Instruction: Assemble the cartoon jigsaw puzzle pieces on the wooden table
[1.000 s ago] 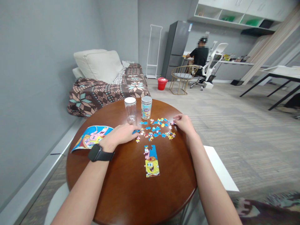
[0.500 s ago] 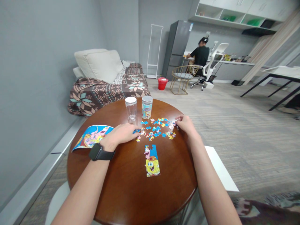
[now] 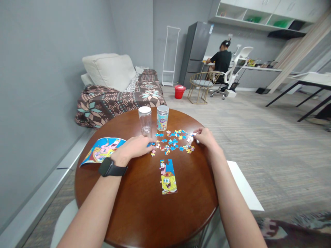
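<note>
My left hand (image 3: 137, 148) lies at the left side of the loose jigsaw pieces (image 3: 173, 142), its fingers stretched out and touching pieces at that edge. At the right side of the pile, my right hand (image 3: 206, 138) pinches a small pale puzzle piece (image 3: 194, 134) between thumb and fingertips; the fingers partly hide it. Closer to me lies a joined section of puzzle (image 3: 168, 179) with a yellow and a pink cartoon figure, its top edge uneven. A printed picture sheet (image 3: 99, 150) with the same figures sits partly behind my left wrist.
A clear jar (image 3: 145, 122) with a pale lid and a cartoon-printed jar (image 3: 162, 119) stand behind the pieces on the round wooden table (image 3: 139, 213). Beyond are a covered sofa (image 3: 124, 100), a red bin (image 3: 179, 92), a wire chair (image 3: 203, 84) and a seated person (image 3: 222, 62).
The fingers of my right hand have shifted slightly, and the piece at their tips has tilted. My left hand stays in place.
</note>
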Motion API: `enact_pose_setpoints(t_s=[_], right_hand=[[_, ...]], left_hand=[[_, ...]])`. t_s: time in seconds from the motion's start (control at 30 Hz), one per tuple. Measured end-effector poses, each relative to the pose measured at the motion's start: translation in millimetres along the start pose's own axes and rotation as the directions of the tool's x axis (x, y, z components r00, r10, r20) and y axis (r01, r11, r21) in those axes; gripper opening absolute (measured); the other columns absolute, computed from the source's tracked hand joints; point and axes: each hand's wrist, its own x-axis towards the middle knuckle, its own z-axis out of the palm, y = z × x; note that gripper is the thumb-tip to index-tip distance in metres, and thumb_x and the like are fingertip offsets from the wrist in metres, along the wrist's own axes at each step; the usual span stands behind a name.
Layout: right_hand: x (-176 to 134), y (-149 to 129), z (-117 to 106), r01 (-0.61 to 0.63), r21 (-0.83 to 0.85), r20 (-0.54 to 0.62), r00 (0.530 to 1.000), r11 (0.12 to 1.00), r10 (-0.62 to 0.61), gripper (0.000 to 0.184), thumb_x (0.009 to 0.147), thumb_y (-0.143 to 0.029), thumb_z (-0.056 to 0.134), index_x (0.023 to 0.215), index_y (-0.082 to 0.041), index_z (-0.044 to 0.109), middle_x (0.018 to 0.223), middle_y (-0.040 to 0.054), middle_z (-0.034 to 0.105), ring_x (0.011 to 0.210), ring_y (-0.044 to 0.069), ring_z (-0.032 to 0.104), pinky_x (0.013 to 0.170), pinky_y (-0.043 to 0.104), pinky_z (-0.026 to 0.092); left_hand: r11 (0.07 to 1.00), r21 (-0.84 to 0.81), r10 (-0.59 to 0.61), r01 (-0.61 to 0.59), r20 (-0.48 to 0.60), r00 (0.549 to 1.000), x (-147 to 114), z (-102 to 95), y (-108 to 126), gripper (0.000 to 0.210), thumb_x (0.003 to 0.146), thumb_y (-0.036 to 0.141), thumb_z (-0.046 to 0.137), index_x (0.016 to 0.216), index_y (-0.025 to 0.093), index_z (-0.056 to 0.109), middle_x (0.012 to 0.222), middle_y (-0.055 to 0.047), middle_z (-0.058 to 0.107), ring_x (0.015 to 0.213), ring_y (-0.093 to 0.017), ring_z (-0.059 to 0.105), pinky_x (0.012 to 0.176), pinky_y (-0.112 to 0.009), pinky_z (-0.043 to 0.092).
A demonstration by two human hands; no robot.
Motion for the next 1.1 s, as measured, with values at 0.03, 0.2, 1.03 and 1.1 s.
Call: enact_pose_setpoints(t_s=[0.03, 0.2, 1.03, 1.1], right_hand=[[0, 0, 0, 0.004, -0.004, 0.007, 1.0, 1.0, -0.004, 0.017, 0.063, -0.014, 0.059, 0.078, -0.016, 0.066, 0.075, 0.0048, 0.069, 0.067, 0.015, 0.063, 0.059, 0.023, 0.042], [1, 1, 2, 0.013, -0.003, 0.006, 1.0, 1.0, -0.013, 0.019, 0.064, -0.014, 0.057, 0.081, -0.016, 0.068, 0.075, 0.0052, 0.069, 0.068, 0.016, 0.063, 0.062, 0.024, 0.043], [-26, -43, 12, 0.599, 0.24, 0.302, 0.702, 0.764, -0.645, 0.021, 0.071, -0.025, 0.068, 0.089, -0.016, 0.071, 0.077, 0.0014, 0.058, 0.068, 0.011, 0.053, 0.065, 0.023, 0.042], [-28, -46, 16, 0.575, 0.25, 0.348, 0.697, 0.779, -0.627, 0.017, 0.07, -0.022, 0.068, 0.085, -0.014, 0.07, 0.072, 0.0005, 0.057, 0.066, 0.011, 0.052, 0.062, 0.022, 0.041]], left_hand=[[1.0, 0.0, 0.0, 0.0, -0.002, 1.0, 0, 0.0, 0, 0.042, 0.088, 0.045, 0.04, 0.125, 0.035, 0.056, 0.119, -0.005, 0.066, 0.105, -0.025, 0.063, 0.085, -0.034, 0.049], [1.0, -0.011, -0.021, 0.021, -0.002, 1.0, 0, 0.4, 1, 0.042, 0.088, 0.046, 0.04, 0.126, 0.036, 0.056, 0.119, -0.004, 0.066, 0.107, -0.024, 0.062, 0.087, -0.033, 0.048], [0.991, 0.09, -0.088, 0.095, -0.078, 0.993, -1, -1.2, -6, 0.04, 0.087, 0.046, 0.04, 0.115, 0.027, 0.061, 0.106, -0.009, 0.069, 0.096, -0.025, 0.065, 0.081, -0.034, 0.049], [0.992, 0.064, -0.101, 0.107, -0.08, 0.992, -1, -1.1, -10, 0.038, 0.085, 0.05, 0.045, 0.11, 0.029, 0.064, 0.106, -0.006, 0.07, 0.096, -0.025, 0.065, 0.082, -0.033, 0.048]])
